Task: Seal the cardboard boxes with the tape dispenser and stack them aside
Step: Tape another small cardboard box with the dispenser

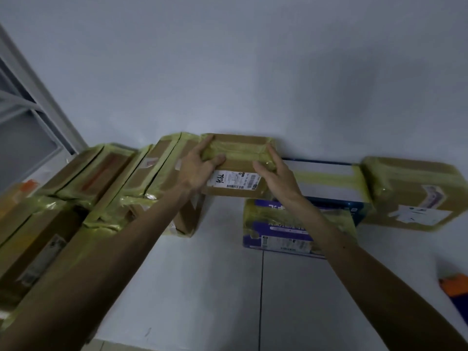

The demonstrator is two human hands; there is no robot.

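Observation:
A small brown cardboard box [238, 158], sealed with yellowish tape and bearing a white shipping label, is held up near the wall between both hands. My left hand [200, 165] grips its left end, fingers on the side and thumb on the top. My right hand [276, 171] grips its right end the same way. Below it a purple and white printed box [278, 234] with tape lies on the floor. The tape dispenser is not clearly in view.
Several taped brown boxes [106, 178] stand stacked along the left. A white and blue box [326, 178] and a taped brown box [415, 193] sit by the wall at right. An orange and blue object [455, 287] lies at the right edge. A window frame [33, 117] is at left.

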